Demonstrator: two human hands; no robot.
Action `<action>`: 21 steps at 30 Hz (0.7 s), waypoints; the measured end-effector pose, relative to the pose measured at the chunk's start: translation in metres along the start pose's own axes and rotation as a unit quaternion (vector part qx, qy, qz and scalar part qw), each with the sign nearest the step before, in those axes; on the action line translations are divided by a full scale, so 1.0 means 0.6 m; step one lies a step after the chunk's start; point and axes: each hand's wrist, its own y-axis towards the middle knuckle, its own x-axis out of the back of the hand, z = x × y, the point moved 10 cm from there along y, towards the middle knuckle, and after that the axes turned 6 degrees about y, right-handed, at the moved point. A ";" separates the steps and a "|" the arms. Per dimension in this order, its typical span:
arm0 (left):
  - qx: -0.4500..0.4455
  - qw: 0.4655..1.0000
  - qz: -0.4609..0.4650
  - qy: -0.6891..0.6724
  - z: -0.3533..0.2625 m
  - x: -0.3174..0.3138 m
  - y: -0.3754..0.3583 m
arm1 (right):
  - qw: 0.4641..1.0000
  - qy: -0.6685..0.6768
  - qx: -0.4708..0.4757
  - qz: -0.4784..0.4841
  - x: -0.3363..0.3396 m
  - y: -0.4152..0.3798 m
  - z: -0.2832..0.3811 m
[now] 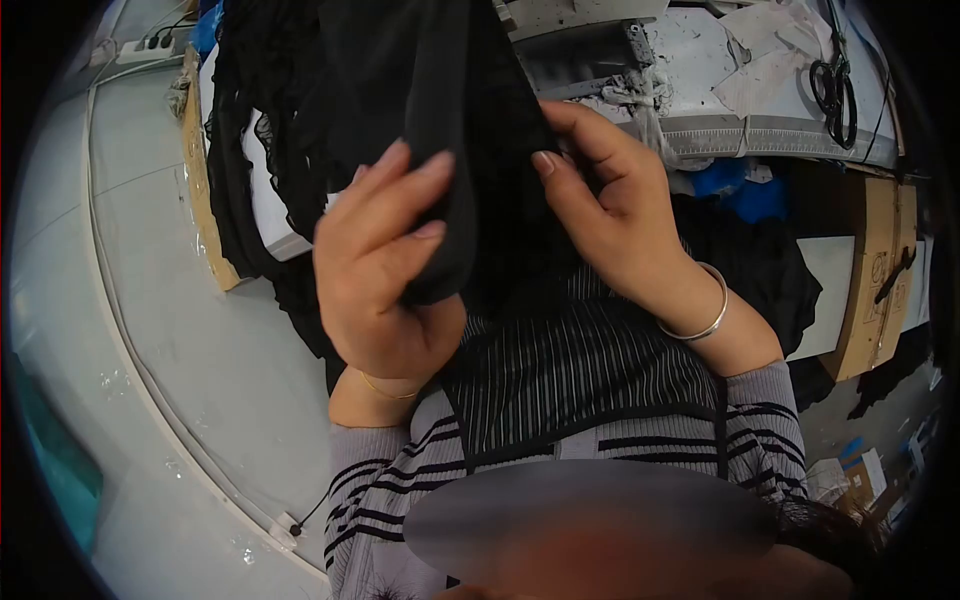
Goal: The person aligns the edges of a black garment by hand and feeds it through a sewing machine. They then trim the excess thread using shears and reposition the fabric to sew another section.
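Black fabric point(430, 90) hangs between my hands in front of my striped apron and reaches the top edge of the view. My left hand point(385, 250) is at the fabric's left side, its fingers apart and slightly blurred, with a fold of the cloth passing beside the fingertips and palm. On the other side my right hand point(610, 195) pinches the fabric's right edge between thumb and forefinger.
Black ruffled fabric point(235, 150) lies over a white box at the left. Black scissors point(838, 90) rest on the machine table point(700, 60) at the upper right. A cardboard box point(870, 280) stands at the right. A cable runs along the floor at the left.
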 end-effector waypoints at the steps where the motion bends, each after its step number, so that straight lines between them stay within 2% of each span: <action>1: 0.014 0.995 0.100 0.000 -0.005 -0.027 -0.001 | 1.000 0.017 -0.005 0.007 -0.002 0.000 -0.001; 4: 0.009 0.989 0.149 -0.003 -0.012 -0.064 -0.010 | 0.999 0.048 -0.002 0.005 -0.002 0.001 0.001; 6: -0.004 0.990 0.143 0.017 -0.001 -0.076 -0.014 | 0.999 0.046 0.006 0.002 -0.005 0.006 -0.008; 11: -0.015 0.998 0.053 0.019 0.033 -0.078 0.015 | 0.998 -0.012 0.055 -0.002 -0.010 0.054 0.016; 15: 0.006 0.998 0.048 -0.026 0.049 -0.071 0.028 | 0.999 -0.016 0.030 -0.004 -0.004 0.055 0.006; 17: 0.055 0.986 -0.058 -0.144 0.077 -0.037 0.024 | 0.999 -0.035 0.036 0.008 0.000 0.043 0.006; 19: 0.084 0.983 -0.060 -0.151 0.081 -0.033 0.027 | 1.000 -0.005 -0.016 0.006 0.002 0.029 -0.015; 21: 0.020 0.993 0.003 -0.119 0.056 -0.048 0.036 | 1.000 0.003 -0.010 0.008 0.004 0.025 -0.017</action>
